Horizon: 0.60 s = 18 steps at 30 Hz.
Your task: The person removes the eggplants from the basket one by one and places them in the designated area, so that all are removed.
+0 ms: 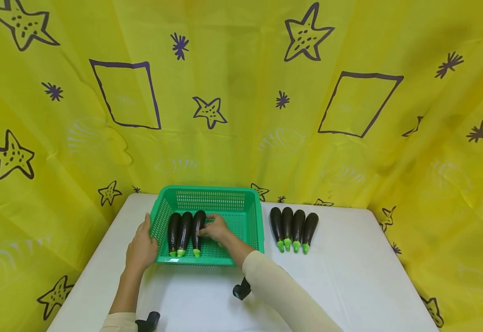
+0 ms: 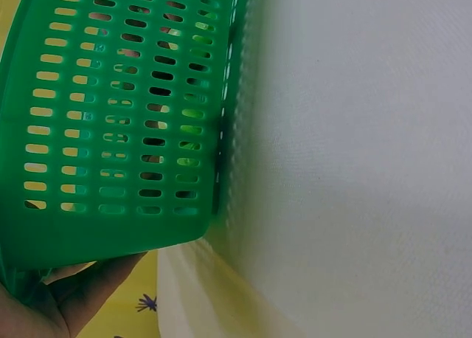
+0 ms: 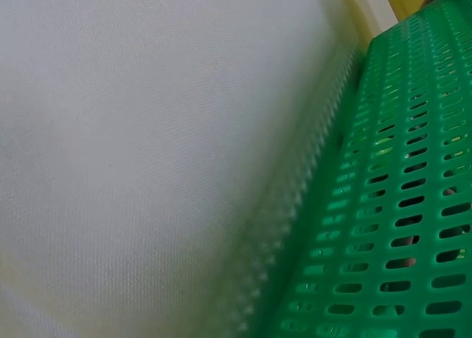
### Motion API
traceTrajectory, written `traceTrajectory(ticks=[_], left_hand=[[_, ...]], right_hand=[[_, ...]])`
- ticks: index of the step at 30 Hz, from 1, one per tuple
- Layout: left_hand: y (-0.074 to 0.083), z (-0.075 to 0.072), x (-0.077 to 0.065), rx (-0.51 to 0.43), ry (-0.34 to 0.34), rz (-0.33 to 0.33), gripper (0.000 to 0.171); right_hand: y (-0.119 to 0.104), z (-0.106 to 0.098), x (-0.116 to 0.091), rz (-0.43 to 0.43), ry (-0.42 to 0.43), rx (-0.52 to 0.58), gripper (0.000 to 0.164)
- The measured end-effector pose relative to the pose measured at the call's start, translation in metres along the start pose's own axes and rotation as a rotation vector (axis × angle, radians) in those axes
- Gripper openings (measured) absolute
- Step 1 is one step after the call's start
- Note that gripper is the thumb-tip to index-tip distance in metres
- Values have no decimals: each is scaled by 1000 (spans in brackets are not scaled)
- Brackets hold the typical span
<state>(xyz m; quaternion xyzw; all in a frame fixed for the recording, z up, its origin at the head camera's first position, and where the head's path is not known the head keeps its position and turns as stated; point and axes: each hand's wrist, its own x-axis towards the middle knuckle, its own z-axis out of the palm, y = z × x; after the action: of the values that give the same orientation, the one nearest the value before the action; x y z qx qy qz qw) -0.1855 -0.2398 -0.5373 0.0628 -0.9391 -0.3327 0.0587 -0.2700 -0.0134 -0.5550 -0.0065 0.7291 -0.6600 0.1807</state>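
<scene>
In the head view a green plastic basket (image 1: 247, 193) holds three dark eggplants with bright green stem ends. My left hand (image 1: 141, 246) grips the basket's left side; the left wrist view shows its thumb and fingers (image 2: 96, 294) at the rim. Inside the basket, my right hand (image 1: 217, 229) has its thumb and fingers around the rightmost eggplant (image 1: 199, 230). That one lies slightly apart from the middle eggplant (image 1: 184, 233) and the left eggplant (image 1: 174, 234), which lie side by side. Only the basket's slotted wall (image 3: 413, 176) fills the right wrist view's right side, hiding the hand.
Several more eggplants (image 1: 293, 228) lie in a row on the white table (image 1: 349, 267), right of the basket. A yellow patterned curtain (image 1: 241, 152) surrounds the table's back and sides. Dark wrist-camera mounts (image 1: 242, 289) sit near both forearms.
</scene>
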Motion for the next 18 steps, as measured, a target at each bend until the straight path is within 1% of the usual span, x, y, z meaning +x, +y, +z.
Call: traceTrajectory(ticks=[4,11,18], left_hand=[[1,-1,0,0,0,1,73],[1,-3,0,0,10,8,73],[-1,0,1,2,-14,-9,74]], right_hand=[[0,0,0,1,-1,18,72],[-2,1,1,19,-15,85,73],[-1,-1,0,36,11,87,71]])
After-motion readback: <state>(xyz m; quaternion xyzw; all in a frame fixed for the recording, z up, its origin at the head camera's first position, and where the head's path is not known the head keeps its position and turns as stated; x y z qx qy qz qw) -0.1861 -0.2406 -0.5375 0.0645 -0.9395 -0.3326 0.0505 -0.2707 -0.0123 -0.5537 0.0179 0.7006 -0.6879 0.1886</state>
